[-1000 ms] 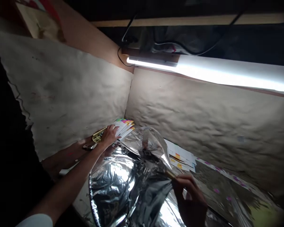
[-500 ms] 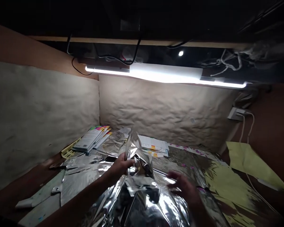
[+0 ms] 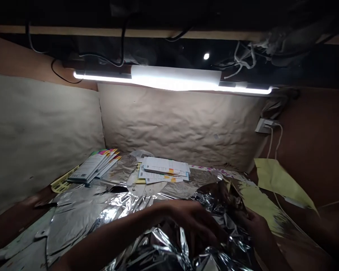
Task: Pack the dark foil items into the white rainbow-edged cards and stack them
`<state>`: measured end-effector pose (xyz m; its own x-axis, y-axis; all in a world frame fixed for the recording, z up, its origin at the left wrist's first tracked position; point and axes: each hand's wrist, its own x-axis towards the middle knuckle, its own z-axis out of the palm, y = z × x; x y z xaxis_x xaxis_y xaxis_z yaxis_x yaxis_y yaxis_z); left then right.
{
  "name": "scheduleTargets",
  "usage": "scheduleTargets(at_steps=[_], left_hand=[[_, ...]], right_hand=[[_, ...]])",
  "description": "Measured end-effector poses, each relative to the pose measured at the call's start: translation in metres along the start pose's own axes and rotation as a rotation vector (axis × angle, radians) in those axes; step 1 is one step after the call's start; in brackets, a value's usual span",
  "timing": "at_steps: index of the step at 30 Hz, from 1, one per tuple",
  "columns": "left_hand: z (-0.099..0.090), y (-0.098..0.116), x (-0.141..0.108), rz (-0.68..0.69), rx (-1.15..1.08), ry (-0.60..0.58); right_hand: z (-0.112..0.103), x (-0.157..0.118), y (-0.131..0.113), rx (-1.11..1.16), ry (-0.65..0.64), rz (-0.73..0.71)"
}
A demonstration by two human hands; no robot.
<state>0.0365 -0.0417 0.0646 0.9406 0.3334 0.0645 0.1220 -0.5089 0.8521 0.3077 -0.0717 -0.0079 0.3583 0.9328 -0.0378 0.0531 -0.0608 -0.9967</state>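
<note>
A large crumpled sheet of shiny silver foil (image 3: 164, 248) fills the front middle of the view. Over it reaches my left hand (image 3: 192, 218), its fingers spread and slanting down against the wrinkled surface. My right hand (image 3: 250, 220) is closed on the foil's raised edge at the right, thumb on the near side. Part of the foil is in shadow beneath my left hand, and those fingertips are partly hidden there.
Behind the foil lie stacked printed booklets (image 3: 165, 167), with more fanned booklets (image 3: 93, 165) on a yellow plastic rack (image 3: 63, 180) at left. Yellow paper (image 3: 282, 180) and a wall socket (image 3: 264, 125) with white cords are at right. A lit tube lamp (image 3: 175, 79) hangs overhead.
My left hand has let go of the upright gathered foil and moved right onto the sheet. My right hand, formerly free, now grips the foil's right edge. The view has shifted right.
</note>
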Motion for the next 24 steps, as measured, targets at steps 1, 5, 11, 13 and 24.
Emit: scheduleTargets(at_steps=[1, 5, 11, 13, 24], left_hand=[[-0.019, -0.005, -0.005, 0.026, 0.055, -0.046], [-0.082, -0.059, -0.014, -0.216, 0.762, 0.403], [-0.116, -0.164, -0.005, -0.42, 0.998, 0.351], [-0.124, -0.183, -0.008, -0.477, 1.024, 0.381], [-0.138, -0.205, -0.031, -0.513, 1.085, 0.466]], right_hand=[[-0.005, 0.002, 0.008, 0.002, 0.043, 0.037], [-0.019, 0.009, 0.035, 0.086, 0.108, 0.067], [-0.014, 0.013, 0.053, 0.089, 0.213, -0.067], [-0.012, 0.013, 0.055, 0.119, 0.213, -0.058], [0.007, 0.034, 0.014, 0.071, -0.065, -0.141]])
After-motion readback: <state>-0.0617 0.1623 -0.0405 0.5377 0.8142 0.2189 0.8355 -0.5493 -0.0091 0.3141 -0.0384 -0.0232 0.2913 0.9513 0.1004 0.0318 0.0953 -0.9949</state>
